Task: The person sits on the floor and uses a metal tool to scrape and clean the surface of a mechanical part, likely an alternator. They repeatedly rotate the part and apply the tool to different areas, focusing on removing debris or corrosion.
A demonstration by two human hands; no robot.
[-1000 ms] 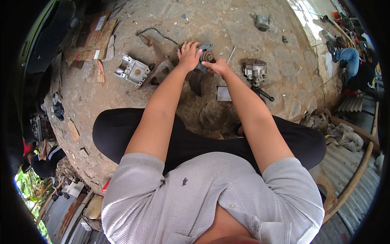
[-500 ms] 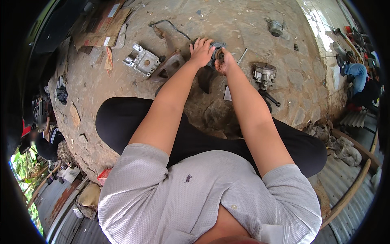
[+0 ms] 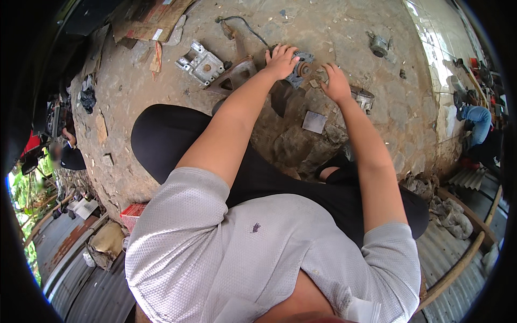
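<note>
On the ground ahead lies a round grey metal machine part with a rusty brown pulley (image 3: 304, 68), which looks like an alternator. Over its left side rests my left hand (image 3: 281, 62), palm down, fingers spread and touching the housing. My right hand (image 3: 336, 82) hovers just right of the part, apart from it, with thumb and fingers spread. What lies beneath that palm is hidden. A dark cable (image 3: 250, 29) runs toward the part from the upper left. Left of my left hand is a rusty triangular metal bracket (image 3: 232, 75).
A silver metal casting (image 3: 202, 63) lies farther left. Beyond my right wrist sits another metal unit (image 3: 363, 98), partly covered, and a small cylindrical part (image 3: 379, 46) farther off. A pale square piece (image 3: 314, 122) lies nearer me. Cardboard (image 3: 153, 21) is at the upper left.
My right hand has left the pulley and moved right, to where a thin metal rod was visible before. The rod is now hidden. My left hand stays on the part; the view has shifted.
</note>
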